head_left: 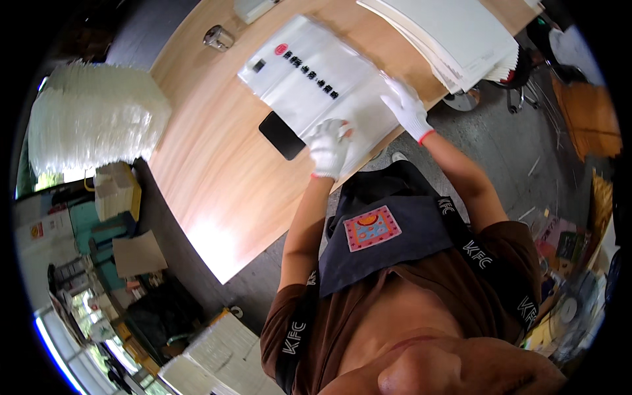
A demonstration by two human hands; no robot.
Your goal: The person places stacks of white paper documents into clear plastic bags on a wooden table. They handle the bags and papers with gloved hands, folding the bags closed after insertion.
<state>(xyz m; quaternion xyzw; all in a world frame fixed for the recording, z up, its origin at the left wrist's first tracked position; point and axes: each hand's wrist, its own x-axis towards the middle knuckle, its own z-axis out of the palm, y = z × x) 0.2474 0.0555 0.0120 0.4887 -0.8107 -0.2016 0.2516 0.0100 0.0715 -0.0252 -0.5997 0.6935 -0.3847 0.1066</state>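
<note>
Wooden tabletop (217, 158) fills the upper centre of the head view, its long edge running diagonally from upper right to lower left, with grey floor below it.

Position of the work: a flat white bag (316, 79) with red and black print lies on the tabletop directly ahead of the person. Its long axis runs from upper left to lower right, roughly parallel to the tabletop's near edge. The near end of the bag reaches that edge.

Hands: both wear white gloves.
- Left hand (330, 146) rests on the bag's near corner, fingers curled down onto the material. It appears to press or pinch the bag edge; whether it encloses any material cannot be told.
- Right hand (407, 105) lies flat on the bag's right edge, fingers spread and extended, palm down. It grips nothing visible.

Key relation: the bulk of the bag extends away from both hands toward the upper left. The left hand is nearer the person and sits at the bag's near end; the right hand sits further along the right edge, nearer the paper stack (454, 39).

Adjacent items:
- Black phone (282, 135), flat on the tabletop, partly under the bag's left edge, just beside the left hand.
- Large white stack (95, 118) of similar bags, left of the tabletop, well apart.
- Small metal object (218, 37) near the far edge.
</note>
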